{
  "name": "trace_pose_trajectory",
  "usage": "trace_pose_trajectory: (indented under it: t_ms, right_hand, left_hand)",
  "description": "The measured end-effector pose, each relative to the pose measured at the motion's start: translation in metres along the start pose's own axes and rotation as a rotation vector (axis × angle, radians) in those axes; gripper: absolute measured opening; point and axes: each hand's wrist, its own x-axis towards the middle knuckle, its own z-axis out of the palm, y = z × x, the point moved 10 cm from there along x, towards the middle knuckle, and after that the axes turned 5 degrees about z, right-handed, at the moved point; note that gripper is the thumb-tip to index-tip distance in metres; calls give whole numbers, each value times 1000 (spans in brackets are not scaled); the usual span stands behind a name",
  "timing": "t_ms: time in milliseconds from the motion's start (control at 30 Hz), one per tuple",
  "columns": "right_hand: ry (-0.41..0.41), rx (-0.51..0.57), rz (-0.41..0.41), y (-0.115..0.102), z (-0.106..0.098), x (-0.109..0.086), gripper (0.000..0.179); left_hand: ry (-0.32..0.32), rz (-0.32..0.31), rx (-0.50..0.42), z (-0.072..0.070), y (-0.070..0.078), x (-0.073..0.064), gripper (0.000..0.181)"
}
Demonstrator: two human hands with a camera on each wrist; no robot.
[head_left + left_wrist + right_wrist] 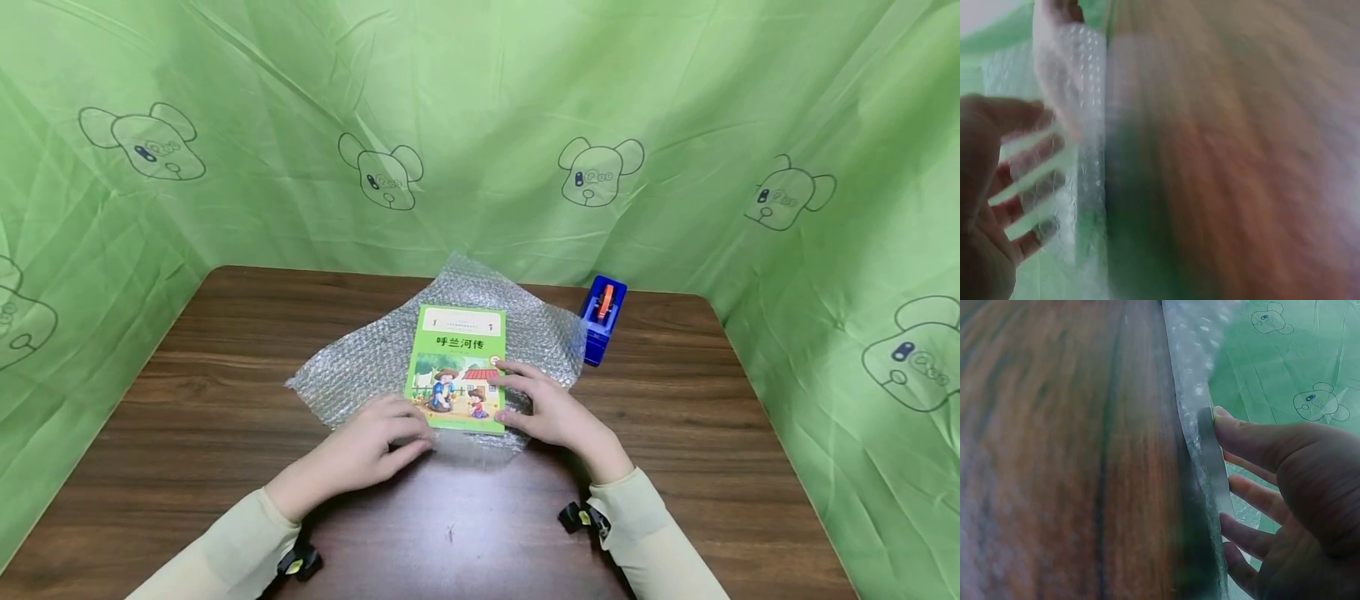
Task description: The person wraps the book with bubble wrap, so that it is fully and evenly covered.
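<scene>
A green picture-covered book [459,342] lies face up on a sheet of bubble wrap [360,358], which is turned cornerwise on the table. My left hand [384,442] is at the book's lower left corner, its fingers loosely bent. In the left wrist view, that hand's spread fingers [1038,190] show through the clear bubble wrap [1090,125]. My right hand [553,412] touches the book's right side, with thumb and fingertips spread along the edge. The right wrist view shows those fingertips [1247,537] against the book's edge [1213,444], above the wrap.
A blue tape dispenser [597,333] with an orange roll [604,302] stands just right of the wrap. Green cloth [495,125] with printed bear heads hangs around the brown wooden table [675,400].
</scene>
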Motion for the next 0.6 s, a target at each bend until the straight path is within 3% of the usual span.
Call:
trace_pose_trajectory:
  t_ms: [167, 400, 600]
  right_hand:
    - [6, -3, -18, -1, 0, 1, 58]
    - [-7, 15, -31, -1, -2, 2, 59]
    - [1, 20, -33, -1, -4, 4, 56]
  left_hand:
    - [91, -72, 1, -11, -11, 9, 5]
    - [69, -192, -6, -7, -33, 13, 6]
    - [67, -241, 14, -3, -49, 24, 3]
